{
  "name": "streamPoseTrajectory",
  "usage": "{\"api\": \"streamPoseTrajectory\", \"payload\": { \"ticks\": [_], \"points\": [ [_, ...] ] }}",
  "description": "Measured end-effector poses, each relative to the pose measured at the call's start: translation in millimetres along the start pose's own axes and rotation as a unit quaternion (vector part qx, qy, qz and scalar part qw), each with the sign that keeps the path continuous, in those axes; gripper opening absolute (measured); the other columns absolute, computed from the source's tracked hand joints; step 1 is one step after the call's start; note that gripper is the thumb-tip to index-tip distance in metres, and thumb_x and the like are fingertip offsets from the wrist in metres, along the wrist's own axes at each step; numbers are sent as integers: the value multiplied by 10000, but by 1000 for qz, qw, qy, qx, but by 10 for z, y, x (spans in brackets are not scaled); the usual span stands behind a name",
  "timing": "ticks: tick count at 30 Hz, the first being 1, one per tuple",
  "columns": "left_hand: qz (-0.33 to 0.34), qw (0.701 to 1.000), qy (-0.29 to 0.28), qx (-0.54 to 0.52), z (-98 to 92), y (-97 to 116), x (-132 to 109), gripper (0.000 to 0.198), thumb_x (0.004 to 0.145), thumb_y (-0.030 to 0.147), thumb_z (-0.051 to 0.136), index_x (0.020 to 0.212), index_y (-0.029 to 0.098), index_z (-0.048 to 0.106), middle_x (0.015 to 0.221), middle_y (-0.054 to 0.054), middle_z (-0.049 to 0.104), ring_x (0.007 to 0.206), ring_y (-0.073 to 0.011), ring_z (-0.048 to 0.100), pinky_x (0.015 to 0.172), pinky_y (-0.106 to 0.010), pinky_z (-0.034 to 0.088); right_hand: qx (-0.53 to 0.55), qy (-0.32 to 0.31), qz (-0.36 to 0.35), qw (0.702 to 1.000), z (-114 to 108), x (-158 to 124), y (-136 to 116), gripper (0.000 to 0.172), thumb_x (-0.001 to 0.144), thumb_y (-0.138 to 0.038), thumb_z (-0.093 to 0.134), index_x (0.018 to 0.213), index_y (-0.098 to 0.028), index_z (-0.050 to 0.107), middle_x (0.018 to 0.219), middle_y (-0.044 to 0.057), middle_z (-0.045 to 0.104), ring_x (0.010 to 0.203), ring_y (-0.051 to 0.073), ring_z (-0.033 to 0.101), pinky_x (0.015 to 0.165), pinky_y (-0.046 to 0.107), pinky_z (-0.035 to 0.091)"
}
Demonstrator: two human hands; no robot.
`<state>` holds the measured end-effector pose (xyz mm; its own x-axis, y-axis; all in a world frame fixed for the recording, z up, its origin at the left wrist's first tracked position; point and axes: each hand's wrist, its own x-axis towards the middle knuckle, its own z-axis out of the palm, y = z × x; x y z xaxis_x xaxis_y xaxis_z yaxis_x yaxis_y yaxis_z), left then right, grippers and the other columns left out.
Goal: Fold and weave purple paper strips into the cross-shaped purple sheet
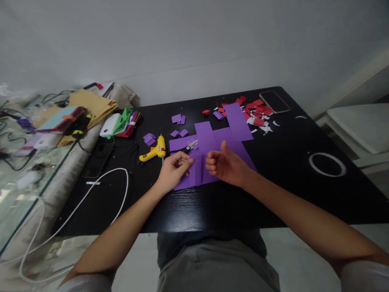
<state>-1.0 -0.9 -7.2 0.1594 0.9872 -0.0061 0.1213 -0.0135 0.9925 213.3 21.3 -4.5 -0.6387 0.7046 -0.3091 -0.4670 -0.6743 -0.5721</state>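
Note:
My left hand (176, 168) is closed, thumb and fingers pinching the left edge of a folded purple paper strip (197, 172). That strip stands partly raised over a large purple sheet (223, 177). To the right of it, my right hand (229, 165) is held with thumb up and fingers loosely curled, nothing visible in it. Just beyond the hands lie scissors (191, 146), partly covered by purple paper. Two purple rectangles (205, 134) (238, 121) rest on the sheet's far side. A yellow glue gun (154, 150) lies left of my left hand.
Small folded purple pieces (149, 139) sit in groups behind the glue gun. Red and white scraps (258, 113) and a phone (274, 101) are at the back right. A tape ring (327, 164) lies right. A white cable (126, 182) loops across the left side.

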Motion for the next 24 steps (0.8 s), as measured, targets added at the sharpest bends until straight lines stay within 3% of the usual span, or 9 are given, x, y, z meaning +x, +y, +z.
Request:
{"api": "streamPoseTrajectory", "payload": {
  "ticks": [6,12,17,24],
  "points": [
    [-6,1000,-2,-8,6,-6,0,349,792,466,796,808,162,624,570,31,614,488,-95,581,514,-209,488,-14,-73,-24,997,-27,-23,35,566,499,-641,940,720,-204,655,649,-53,557,589,94,500,523,199,449],
    [-9,1000,-4,0,3,8,-1,358,797,482,792,804,164,628,575,29,619,483,-94,576,506,-207,478,-12,-69,-33,997,-44,-44,40,502,493,-453,1009,735,-222,634,653,-68,581,587,89,509,546,204,448],
    [-7,1000,-3,2,3,16,-6,362,793,487,796,805,163,635,576,30,616,482,-94,574,505,-207,470,-31,-66,-39,997,-57,-49,49,503,498,-428,1007,791,-243,643,658,-80,607,620,107,549,622,250,482],
    [-2,1000,-6,10,-1,8,-8,351,815,480,777,813,160,634,574,21,629,487,-93,575,516,-202,460,-41,-59,-46,996,-32,-53,47,463,528,-404,995,786,-243,646,638,-83,592,602,102,547,599,242,482]
  ]
}}
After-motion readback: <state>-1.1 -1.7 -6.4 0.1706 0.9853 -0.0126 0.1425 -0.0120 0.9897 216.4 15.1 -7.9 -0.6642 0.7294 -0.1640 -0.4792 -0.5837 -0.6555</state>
